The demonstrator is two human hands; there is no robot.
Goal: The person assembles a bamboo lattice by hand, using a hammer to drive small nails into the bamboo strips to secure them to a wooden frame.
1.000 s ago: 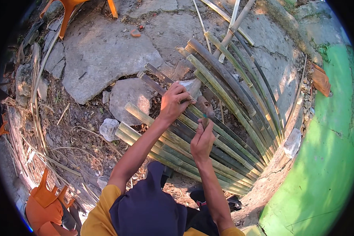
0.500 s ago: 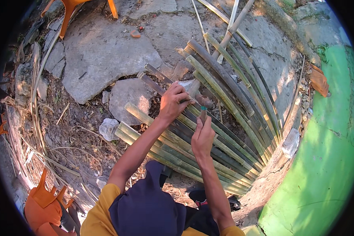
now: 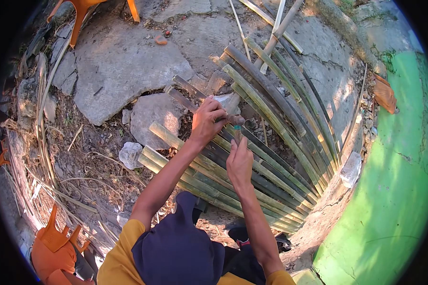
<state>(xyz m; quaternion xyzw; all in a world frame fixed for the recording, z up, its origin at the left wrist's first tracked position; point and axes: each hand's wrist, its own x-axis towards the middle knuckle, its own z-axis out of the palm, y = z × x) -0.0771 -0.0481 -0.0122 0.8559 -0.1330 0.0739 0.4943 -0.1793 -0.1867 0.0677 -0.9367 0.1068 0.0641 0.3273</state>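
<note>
A mat of split green bamboo slats (image 3: 271,156) lies on the ground in front of me, with more slats (image 3: 290,90) fanned across it at an angle. My left hand (image 3: 205,122) grips a hammer-like tool with a brown head (image 3: 236,119), held just above the slats. My right hand (image 3: 240,162) pinches a small greenish peg (image 3: 237,136) upright on a slat, directly under the tool's head. Both hands are close together at the mat's middle.
Flat grey stones (image 3: 123,66) and a smaller rock (image 3: 152,116) lie to the left, with a pale lump (image 3: 129,154) near the mat's end. Orange plastic chairs stand at top left (image 3: 81,12) and bottom left (image 3: 52,247). A green painted surface (image 3: 394,190) runs along the right.
My left hand has come down and a little right, bringing the tool's head onto the peg. My right hand has stayed on the peg.
</note>
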